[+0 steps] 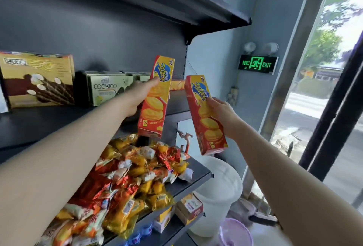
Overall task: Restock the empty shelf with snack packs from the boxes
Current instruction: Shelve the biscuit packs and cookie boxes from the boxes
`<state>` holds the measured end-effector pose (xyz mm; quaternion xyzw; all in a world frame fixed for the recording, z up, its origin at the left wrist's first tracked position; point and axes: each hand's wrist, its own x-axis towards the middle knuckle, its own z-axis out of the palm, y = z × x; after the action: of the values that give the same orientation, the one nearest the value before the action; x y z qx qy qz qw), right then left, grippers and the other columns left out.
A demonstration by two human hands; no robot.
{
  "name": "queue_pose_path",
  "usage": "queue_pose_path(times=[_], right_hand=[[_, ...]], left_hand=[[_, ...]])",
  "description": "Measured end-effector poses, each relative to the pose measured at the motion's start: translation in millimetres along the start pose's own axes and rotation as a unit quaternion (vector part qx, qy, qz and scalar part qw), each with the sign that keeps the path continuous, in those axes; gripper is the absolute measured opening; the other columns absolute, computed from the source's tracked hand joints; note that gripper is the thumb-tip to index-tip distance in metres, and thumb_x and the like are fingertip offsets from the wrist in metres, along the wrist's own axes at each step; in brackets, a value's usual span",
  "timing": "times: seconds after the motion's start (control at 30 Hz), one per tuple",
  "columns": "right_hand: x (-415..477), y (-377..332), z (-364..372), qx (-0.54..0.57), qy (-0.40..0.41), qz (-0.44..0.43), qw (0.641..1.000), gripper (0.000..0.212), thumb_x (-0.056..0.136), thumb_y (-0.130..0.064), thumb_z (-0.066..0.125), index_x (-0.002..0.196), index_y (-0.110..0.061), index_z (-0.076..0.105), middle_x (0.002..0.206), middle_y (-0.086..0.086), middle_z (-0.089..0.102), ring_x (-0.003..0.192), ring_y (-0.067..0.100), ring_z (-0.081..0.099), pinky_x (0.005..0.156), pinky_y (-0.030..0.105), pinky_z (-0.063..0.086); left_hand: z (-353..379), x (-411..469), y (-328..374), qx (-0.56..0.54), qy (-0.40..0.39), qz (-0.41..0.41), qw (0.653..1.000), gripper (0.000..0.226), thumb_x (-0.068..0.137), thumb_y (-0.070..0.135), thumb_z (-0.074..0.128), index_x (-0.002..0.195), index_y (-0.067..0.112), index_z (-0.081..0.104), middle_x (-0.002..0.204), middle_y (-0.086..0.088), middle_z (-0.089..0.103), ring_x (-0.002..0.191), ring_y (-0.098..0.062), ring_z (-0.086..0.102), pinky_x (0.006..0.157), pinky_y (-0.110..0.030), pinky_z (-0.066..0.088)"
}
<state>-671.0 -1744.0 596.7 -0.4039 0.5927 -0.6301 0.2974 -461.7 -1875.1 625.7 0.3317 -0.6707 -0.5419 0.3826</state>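
Note:
My left hand (137, 94) grips a tall red and yellow cracker box (155, 104), held upright in front of the right end of the dark middle shelf (49, 123). My right hand (222, 112) holds a second box of the same kind (204, 120), tilted, just off the shelf's right end. A third such box (176, 85) lies on the shelf behind them, mostly hidden. Green Cookico boxes (106, 90) stand on the shelf to the left of my left hand.
A brown and gold wafer-roll box (37, 80) stands at the shelf's left. The shelf below carries a heap of orange and yellow snack packs (135, 175). A white bucket (218, 192) and a purple tub (235, 232) sit on the floor right of the rack. A glass door is far right.

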Motion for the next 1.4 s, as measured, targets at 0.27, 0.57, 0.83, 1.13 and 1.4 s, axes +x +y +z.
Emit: queue_pose_path(times=[0.27,0.57,0.83,1.13,1.4], right_hand=[[120.0,-3.7,-19.9,-0.091,-0.028,-0.034,0.995,0.035,0.093,-0.035,0.066,0.12,-0.014,0.064,0.1,0.009,0.074,0.08,0.024,0.072,0.079,0.04,0.061],[279.8,-42.6,-32.9,-0.464,-0.151,-0.111,0.866,0.052,0.085,-0.045,0.073,0.124,-0.013,0.061,0.113,0.014,0.069,0.095,0.025,0.066,0.085,0.033,0.051],[355.0,-0.7,2.3,-0.627,-0.255,-0.266,0.686,0.044,0.092,-0.022,0.064,0.136,-0.022,0.058,0.129,0.006,0.062,0.11,0.029,0.059,0.09,0.03,0.045],[375.0,-17.1,4.9,-0.269,-0.24,-0.276,0.891,0.051,0.089,0.006,0.041,0.125,-0.023,0.066,0.114,0.006,0.07,0.104,0.022,0.065,0.082,0.029,0.049],[347.2,-37.2,-1.2,-0.077,-0.428,-0.157,0.887,0.044,0.095,-0.043,0.062,0.127,-0.013,0.062,0.113,0.005,0.074,0.106,0.02,0.069,0.093,0.034,0.057]], left_hand=[[-4.1,71.8,10.4,0.029,0.047,0.011,0.998,0.036,0.093,0.049,0.061,0.105,0.016,0.068,0.082,-0.001,0.077,0.068,-0.015,0.074,0.061,-0.026,0.056],[3.5,122.2,16.9,0.069,0.132,-0.033,0.988,0.028,0.093,0.042,0.063,0.099,0.015,0.069,0.08,-0.003,0.077,0.062,-0.016,0.073,0.06,-0.027,0.054],[21.3,135.7,15.7,0.065,0.22,-0.064,0.971,0.029,0.092,0.038,0.066,0.099,0.01,0.073,0.087,-0.012,0.076,0.063,-0.021,0.073,0.055,-0.028,0.059],[36.5,147.9,26.5,0.147,0.216,-0.072,0.963,0.031,0.09,0.038,0.068,0.107,0.012,0.07,0.095,-0.008,0.077,0.081,-0.023,0.075,0.073,-0.035,0.059],[65.3,161.5,37.5,0.232,0.146,-0.057,0.96,0.03,0.092,0.04,0.066,0.116,0.024,0.069,0.103,-0.002,0.076,0.092,-0.022,0.074,0.086,-0.04,0.058]])
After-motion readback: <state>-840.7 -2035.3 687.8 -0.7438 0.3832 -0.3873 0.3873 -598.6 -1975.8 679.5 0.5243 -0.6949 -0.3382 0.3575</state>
